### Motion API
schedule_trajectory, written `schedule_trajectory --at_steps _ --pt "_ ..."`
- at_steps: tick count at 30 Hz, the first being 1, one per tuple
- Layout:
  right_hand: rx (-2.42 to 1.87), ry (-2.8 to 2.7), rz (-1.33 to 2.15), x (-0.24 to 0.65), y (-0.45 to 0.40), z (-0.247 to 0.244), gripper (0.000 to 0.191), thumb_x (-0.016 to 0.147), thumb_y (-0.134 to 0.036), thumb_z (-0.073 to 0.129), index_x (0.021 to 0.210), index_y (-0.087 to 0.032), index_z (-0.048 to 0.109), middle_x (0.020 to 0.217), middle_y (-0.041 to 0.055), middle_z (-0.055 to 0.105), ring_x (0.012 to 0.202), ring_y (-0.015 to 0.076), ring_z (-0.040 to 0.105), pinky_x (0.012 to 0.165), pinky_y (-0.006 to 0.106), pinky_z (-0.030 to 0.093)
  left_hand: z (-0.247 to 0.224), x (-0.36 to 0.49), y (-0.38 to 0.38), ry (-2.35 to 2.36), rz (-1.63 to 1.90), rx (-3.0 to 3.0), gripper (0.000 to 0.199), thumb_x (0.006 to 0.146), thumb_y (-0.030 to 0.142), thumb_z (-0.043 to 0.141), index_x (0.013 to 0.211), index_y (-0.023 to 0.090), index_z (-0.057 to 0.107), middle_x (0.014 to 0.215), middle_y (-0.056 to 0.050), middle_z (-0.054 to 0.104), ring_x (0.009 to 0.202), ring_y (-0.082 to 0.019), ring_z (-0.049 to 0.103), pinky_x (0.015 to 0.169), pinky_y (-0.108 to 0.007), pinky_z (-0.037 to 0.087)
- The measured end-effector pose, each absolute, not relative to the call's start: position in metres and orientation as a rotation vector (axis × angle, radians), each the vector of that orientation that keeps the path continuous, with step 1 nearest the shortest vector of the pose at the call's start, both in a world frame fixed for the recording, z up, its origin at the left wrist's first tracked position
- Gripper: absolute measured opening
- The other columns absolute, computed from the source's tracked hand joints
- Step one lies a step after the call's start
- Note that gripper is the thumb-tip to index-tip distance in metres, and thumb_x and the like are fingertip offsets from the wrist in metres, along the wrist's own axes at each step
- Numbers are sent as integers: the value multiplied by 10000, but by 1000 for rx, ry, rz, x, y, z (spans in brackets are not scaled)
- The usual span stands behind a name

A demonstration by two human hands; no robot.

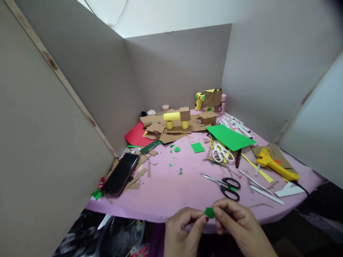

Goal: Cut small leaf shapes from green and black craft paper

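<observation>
A small green paper piece (pixel 209 212) is pinched between both hands at the table's front edge. My left hand (pixel 184 228) grips its left side between thumb and finger. On its right side, my right hand (pixel 235 221) closes thumb and fingertips. Just beyond my right hand lie black-handled scissors (pixel 227 185), blades pointing left. Farther up the table are a green paper square (pixel 197 147), a green flower cutout (pixel 177 149) and several small green scraps. A yellow paper-tube figure with a cardboard box head (pixel 184 114) stands on cardboard at the back.
White-handled scissors (pixel 222 152), a green sheet (pixel 229 137) and a yellow hot glue gun (pixel 277 165) lie on the right, near several markers (pixel 237 125). A phone (pixel 121 174) rests at left among cardboard strips. A spotted yellow figure (pixel 213 98) stands at the back right. Grey partitions (pixel 177 67) enclose the table.
</observation>
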State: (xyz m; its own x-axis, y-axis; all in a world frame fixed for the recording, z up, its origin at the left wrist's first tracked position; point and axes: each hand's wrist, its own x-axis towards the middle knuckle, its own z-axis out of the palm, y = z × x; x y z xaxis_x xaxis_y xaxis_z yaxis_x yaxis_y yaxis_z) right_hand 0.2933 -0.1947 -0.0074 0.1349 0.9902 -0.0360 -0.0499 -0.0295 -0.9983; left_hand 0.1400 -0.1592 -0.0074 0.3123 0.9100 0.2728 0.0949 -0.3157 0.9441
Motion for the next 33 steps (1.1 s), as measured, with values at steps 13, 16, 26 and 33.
schedule_trajectory --at_steps 13,16,26,33 --pt "-1221 -872 1359 289 -199 -7 392 760 -506 618 573 -184 495 435 -69 486 404 84 427 439 197 334 -24 135 -151 582 1616 2680 230 918 153 420 961 161 646 815 -58 739 767 -144 676 789 -233 502" --pt "-1272 -946 1296 290 -199 -7 370 799 -486 574 596 -190 483 461 -68 478 441 98 437 472 211 356 -31 140 -156 873 1298 2059 168 881 230 506 999 183 616 845 -51 714 762 -146 660 691 -208 505" --pt "-1267 -1018 1186 295 -199 -9 364 873 -451 472 629 -186 522 507 -51 477 503 124 456 526 244 363 -7 146 -158 896 789 1218 346 724 460 640 588 149 570 539 13 562 529 -113 452 549 -216 338" --pt "-1287 -1226 1228 296 -196 2 341 855 -430 512 626 -178 521 531 -48 473 517 122 445 514 238 347 -13 147 -159 818 730 1248 305 758 421 614 621 151 581 588 1 579 575 -126 478 557 -219 337"
